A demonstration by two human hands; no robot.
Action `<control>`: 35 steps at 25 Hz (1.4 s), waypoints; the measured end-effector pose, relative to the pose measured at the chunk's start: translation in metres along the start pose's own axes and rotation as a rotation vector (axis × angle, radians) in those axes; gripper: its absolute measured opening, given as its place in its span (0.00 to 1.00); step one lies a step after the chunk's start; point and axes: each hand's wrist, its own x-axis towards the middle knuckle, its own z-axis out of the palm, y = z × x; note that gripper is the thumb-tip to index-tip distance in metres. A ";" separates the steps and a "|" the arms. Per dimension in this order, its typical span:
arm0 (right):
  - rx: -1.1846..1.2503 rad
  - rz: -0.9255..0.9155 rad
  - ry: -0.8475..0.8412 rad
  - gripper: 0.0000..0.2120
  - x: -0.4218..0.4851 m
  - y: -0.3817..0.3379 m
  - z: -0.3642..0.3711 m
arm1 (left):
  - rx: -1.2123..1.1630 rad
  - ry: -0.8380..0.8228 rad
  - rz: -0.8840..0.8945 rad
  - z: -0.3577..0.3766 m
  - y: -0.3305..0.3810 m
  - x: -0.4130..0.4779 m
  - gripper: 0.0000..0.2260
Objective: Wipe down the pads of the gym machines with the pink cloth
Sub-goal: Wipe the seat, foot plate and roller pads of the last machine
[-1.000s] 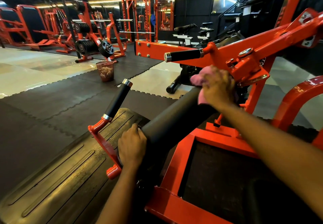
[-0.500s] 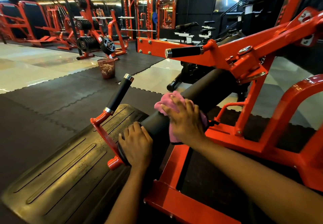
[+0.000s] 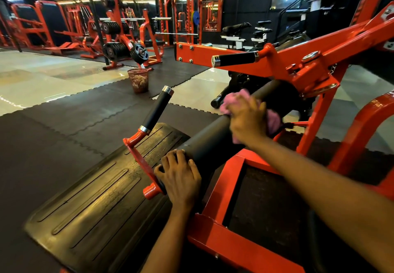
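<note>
Right-hand grip (image 3: pixel 248 119) is closed over the bunched pink cloth (image 3: pixel 273 121), pressing it onto the top of the long black cylindrical roller pad (image 3: pixel 210 139), past the middle and nearer the far end. That hand is a little blurred, so I'd guess the fingers wrap the cloth rather than lie flat on it. Left-hand grip (image 3: pixel 181 176) is curled narrowly over the pad's near end, steadying it, right beside the orange steel crank arm (image 3: pixel 136 157).

As for progress, the pad's surface looks the same dull black all along, so nothing tells me which stretch has been wiped. The bit tucked under the orange pivot bracket (image 3: pixel 310 76) looks like the awkward remainder. Rows of other orange machines (image 3: pixel 119 31) stand across the hall, so I'd judge most of the job is still ahead.

For room, the run of pad between the two hands is open and unobstructed. Ahead of the cloth the bracket closes in just beyond. A black rubber-sleeved handle (image 3: pixel 157 110) angles up on the left, apart from the pad, and another black handle (image 3: pixel 235 59) juts out above. Below right, the orange frame rail (image 3: pixel 221 189) runs near the forearm, while the ribbed black rubber footplate (image 3: pixel 89 198) lies to the left
</note>
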 end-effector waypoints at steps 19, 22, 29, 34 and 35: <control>0.102 -0.244 -0.119 0.15 -0.080 -0.115 0.015 | -0.563 0.072 -0.006 -0.060 -0.045 0.019 0.12; 0.274 -0.320 -0.258 0.20 -0.072 -0.120 0.017 | -0.618 0.097 -0.092 -0.066 -0.020 0.032 0.13; 0.195 0.231 -0.091 0.22 -0.024 0.039 0.019 | 0.083 -0.330 -0.163 -0.022 0.082 0.068 0.26; 0.271 0.157 0.054 0.22 -0.036 0.044 0.032 | 0.058 -0.196 -0.197 -0.038 0.013 0.049 0.14; 0.292 0.150 0.087 0.22 -0.044 0.047 0.034 | 0.069 -0.184 -0.236 -0.044 -0.002 0.045 0.15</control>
